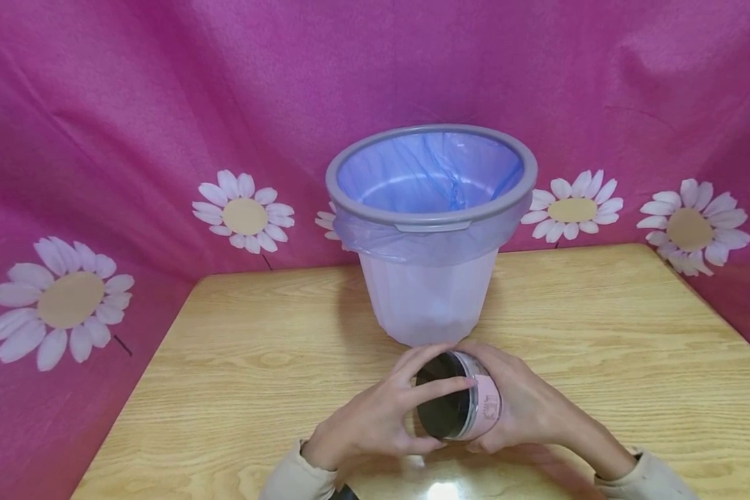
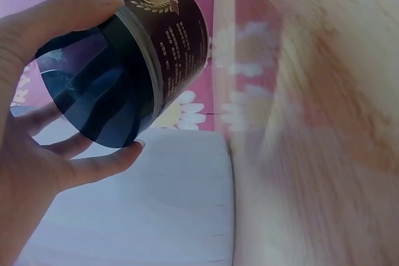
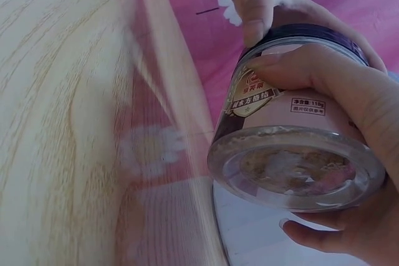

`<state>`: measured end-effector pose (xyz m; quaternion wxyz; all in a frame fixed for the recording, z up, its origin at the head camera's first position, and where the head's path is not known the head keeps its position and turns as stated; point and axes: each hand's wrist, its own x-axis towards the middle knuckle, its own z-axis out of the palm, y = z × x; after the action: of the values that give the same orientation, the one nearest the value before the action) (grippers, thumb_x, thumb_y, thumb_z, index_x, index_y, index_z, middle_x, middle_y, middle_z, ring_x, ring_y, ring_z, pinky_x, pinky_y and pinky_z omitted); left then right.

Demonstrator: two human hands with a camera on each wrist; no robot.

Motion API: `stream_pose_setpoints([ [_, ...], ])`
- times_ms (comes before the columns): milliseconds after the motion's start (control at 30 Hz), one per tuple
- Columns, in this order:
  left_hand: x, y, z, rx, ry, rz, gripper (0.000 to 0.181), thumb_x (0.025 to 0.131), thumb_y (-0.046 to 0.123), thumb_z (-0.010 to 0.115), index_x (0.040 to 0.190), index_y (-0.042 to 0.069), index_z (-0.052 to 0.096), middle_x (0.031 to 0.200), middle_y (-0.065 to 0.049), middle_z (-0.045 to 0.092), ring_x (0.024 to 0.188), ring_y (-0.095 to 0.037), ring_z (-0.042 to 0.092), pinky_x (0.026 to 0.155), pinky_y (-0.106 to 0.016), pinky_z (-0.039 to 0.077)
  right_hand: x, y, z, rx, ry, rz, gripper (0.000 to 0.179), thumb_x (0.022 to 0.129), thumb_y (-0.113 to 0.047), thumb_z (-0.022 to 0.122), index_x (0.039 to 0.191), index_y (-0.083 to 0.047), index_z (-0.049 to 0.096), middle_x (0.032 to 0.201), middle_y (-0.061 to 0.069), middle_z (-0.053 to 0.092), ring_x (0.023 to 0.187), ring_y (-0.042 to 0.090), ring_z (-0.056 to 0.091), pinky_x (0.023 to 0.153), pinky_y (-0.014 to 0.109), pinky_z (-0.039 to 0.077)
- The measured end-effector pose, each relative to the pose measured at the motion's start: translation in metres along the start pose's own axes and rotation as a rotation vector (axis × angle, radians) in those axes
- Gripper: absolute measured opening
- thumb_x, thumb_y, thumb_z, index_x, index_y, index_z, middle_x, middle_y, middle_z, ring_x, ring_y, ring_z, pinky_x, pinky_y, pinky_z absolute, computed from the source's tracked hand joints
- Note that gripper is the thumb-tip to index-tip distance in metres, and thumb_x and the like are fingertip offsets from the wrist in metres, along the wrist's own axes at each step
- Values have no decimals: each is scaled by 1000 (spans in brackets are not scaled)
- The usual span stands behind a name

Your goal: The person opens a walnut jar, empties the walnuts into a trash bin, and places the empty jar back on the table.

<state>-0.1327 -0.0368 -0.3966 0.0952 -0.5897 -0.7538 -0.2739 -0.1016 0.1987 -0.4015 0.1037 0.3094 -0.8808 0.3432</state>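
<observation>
1 bin (image 1: 434,298), whitish w/ a grey rim (image 1: 434,219), stands on the table (image 1: 237,361); inside it, 1 bluish see-thru liner (image 1: 400,184), its edge folded out under the rim. Lowest part of the bin's inside is hidden behind its front rim.

1 jar (image 1: 489,410) is held in front of the bin, on the person's side, tipped over w/ its black lid (image 1: 440,403) on & facing L. Can't judge the gap btwn jar & bin. Thru the jar's clear base: brownish contents (image 3: 280,169) plus a pinkish patch; what & how many, hard to make out. Label (image 2: 177,35) is part dark brown, part pink, w/ an emblem; most small print unreadable.

2 hands, both on the jar: L hand (image 1: 381,413) spread wide, fingers & thumb curled round the lid; R hand (image 1: 528,399) wrapped round the jar's body. 2 pale sleeves (image 1: 300,476), cut off by the frame, nearer the person than the bin.

Pink cloth (image 1: 287,90) behind & either side of the bin, 6 white flowers in head view: 4 L of bin (1 partly hidden by it, 1 cut off), 2 R. Dark object (image 1: 344,494) nr L sleeve, mostly cut off, unclear.
</observation>
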Motion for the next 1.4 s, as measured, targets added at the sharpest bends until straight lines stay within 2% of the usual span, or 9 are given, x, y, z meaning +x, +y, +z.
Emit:
stream_pose_setpoints([
  [300,1,0,3,-22,15,-23,91,69,32,86,146,23,37,154,-9,22,138,-21,27,109,-31,37,0,0,0,12,-2,-4,110,41,-34,94,137,-20,43,122,-12,55,99,7,57,82,30,53],
  [500,1,0,3,29,40,22,89,68,33,85,144,23,40,153,-10,25,139,-23,27,112,-31,32,0,1,1,-13,5,-24,110,40,-33,94,137,-18,43,122,-11,55,100,7,56,83,31,52],
  [633,2,-1,4,20,45,40,87,69,33,85,143,22,41,153,-10,25,139,-23,28,112,-31,31,0,1,2,-31,15,-38,110,38,-32,93,135,-16,45,120,-11,56,99,6,56,81,30,52],
  [833,1,0,7,3,46,14,88,70,35,84,144,21,39,153,-9,25,138,-22,28,111,-32,34,0,0,2,-17,3,-15,108,40,-32,94,135,-18,45,121,-13,55,99,5,56,82,30,52],
  [1033,2,1,7,34,92,-18,91,70,39,83,145,19,35,152,-10,26,138,-23,31,110,-31,36,0,-1,1,-8,-3,-19,110,40,-33,95,137,-20,43,122,-14,54,99,6,57,81,30,52],
  [1233,4,3,9,161,88,63,78,75,42,77,142,22,42,152,-11,30,139,-24,30,112,-38,31,-1,1,2,-39,24,-44,106,38,-30,94,133,-18,46,117,-8,58,98,6,56,80,30,53],
  [1400,5,2,13,117,120,52,80,74,41,78,142,20,42,150,-11,31,136,-23,33,112,-32,31,-1,1,2,-66,25,-34,109,37,-31,93,134,-15,46,120,-11,56,101,6,56,82,31,53],
])
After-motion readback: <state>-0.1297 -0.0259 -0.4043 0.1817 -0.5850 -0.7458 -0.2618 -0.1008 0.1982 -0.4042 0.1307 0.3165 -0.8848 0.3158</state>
